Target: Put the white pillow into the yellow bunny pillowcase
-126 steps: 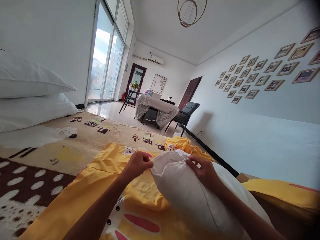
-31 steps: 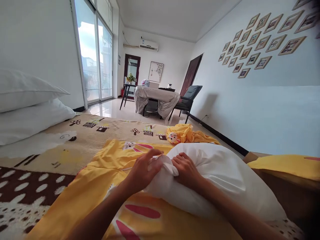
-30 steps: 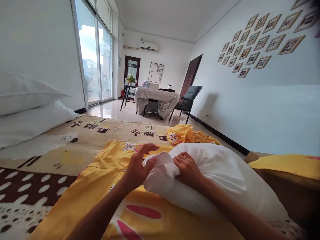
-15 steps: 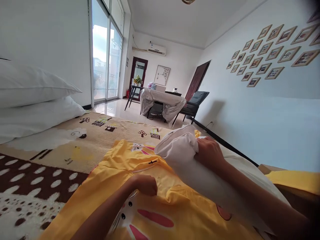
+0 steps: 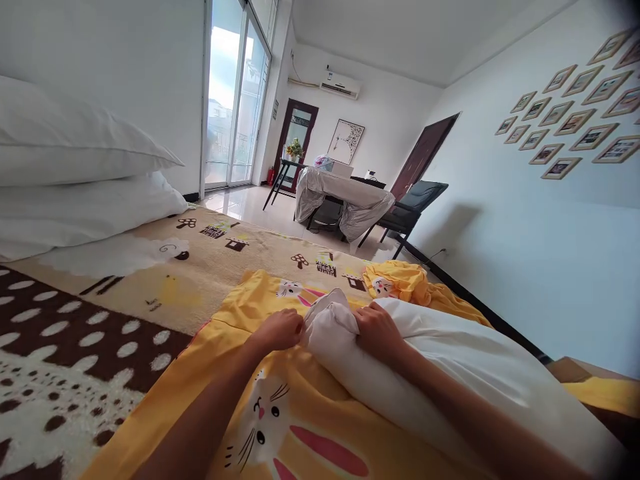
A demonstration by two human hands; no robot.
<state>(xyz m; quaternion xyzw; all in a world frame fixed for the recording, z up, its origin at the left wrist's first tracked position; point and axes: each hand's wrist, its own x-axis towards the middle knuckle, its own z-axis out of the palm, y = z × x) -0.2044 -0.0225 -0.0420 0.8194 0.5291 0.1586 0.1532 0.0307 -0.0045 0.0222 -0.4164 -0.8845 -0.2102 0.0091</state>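
A white pillow (image 5: 450,347) lies on the right, its gathered corner lifted between my hands over a yellow cloth cover (image 5: 200,373) printed with white rabbits. My right hand (image 5: 377,330) is closed round the right side of that corner. On its left side my left hand (image 5: 281,329) is closed, fingers wrapped at the pillow's edge above the yellow cover. A crumpled yellow cloth (image 5: 405,280) with a rabbit print sits behind the pillow.
Two stacked white pillows (image 5: 75,173) are at the left on a patterned blanket (image 5: 165,293). Beyond the bed stand a covered table (image 5: 345,190) and a dark chair (image 5: 413,207). A cardboard box (image 5: 575,370) with yellow cloth is at the right edge.
My left hand has risen from the yellow cover to the pillow corner and closed on it. The pillow corner in my right hand is lower and further left. The view has shifted.
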